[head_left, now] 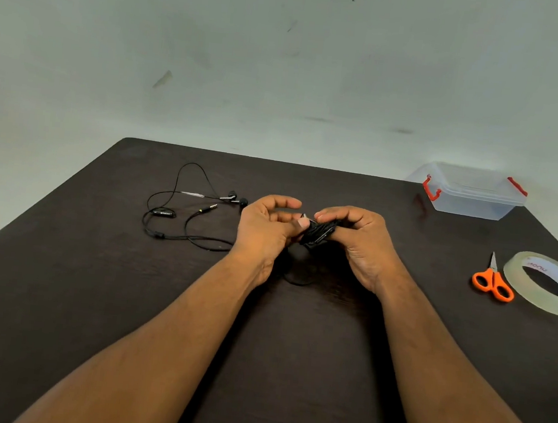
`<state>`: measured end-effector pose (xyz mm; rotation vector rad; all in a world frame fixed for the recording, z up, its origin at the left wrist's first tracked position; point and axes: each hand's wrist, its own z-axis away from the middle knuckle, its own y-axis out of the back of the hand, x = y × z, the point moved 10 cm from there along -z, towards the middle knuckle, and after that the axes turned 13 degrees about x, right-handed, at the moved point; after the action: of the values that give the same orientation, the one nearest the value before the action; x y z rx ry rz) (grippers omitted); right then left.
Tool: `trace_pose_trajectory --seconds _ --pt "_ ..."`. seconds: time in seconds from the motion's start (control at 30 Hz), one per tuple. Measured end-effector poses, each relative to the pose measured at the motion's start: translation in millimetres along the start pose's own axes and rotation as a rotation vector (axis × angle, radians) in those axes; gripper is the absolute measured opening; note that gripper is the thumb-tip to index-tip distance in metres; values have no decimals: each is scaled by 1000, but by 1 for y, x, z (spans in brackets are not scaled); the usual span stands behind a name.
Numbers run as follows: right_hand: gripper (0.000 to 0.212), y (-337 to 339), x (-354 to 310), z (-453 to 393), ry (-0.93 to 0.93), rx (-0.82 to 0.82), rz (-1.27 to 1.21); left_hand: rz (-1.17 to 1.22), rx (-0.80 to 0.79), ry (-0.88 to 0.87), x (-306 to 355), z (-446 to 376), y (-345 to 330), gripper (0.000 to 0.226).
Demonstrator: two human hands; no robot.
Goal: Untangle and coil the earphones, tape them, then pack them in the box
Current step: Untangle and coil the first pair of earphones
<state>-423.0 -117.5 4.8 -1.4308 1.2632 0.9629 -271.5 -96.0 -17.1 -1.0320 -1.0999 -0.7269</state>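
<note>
Coiled black earphones [318, 234] mostly covered by the fingers of the right hand [358, 244]; number of turns impossible to count. Loose loop of cable [298, 278] partly hidden behind the left hand [265, 230]. Tape roll [550, 283] cut by the right picture edge, its print too small to read. Inside of the clear box [472, 193] not possible to make out.

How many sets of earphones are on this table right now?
2. One set of loose earphones lies uncoiled on the table, left of the hands. A coiled bundle is held between the left hand and right hand, partly hidden by fingers.
</note>
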Motion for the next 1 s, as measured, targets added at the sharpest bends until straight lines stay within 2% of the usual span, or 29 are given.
trace_pose_trajectory --seconds 0.2,0.33,0.43,0.57,0.7,0.8,0.93,1.0 --pt "21 9 2 -1 -79 -35 -73 -21 -149 172 -7 -4 2 20" --pt "25 9 6 1 -90 -43 25 81 -207 297 -14 -3 -4 16" --pt "29 3 6 3 -80 -88 36 115 -210 316 -18 1 -10 20" --pt "27 6 7 1 -105 -80 42 -60 -143 146 -11 -4 -4 19" --pt "32 20 7 -4 -113 39 63 -209 -105 -9 -5 -5 -3 23" --pt "27 35 3 -7 -104 146 82 -335 -72 -138 0 -4 -3 34" --pt "18 57 1 -9 -101 227 255 -452 -25 -307 6 2 -4 44" --pt "16 66 1 -10 -84 238 415 -618 -26 -461 12 10 -11 43"
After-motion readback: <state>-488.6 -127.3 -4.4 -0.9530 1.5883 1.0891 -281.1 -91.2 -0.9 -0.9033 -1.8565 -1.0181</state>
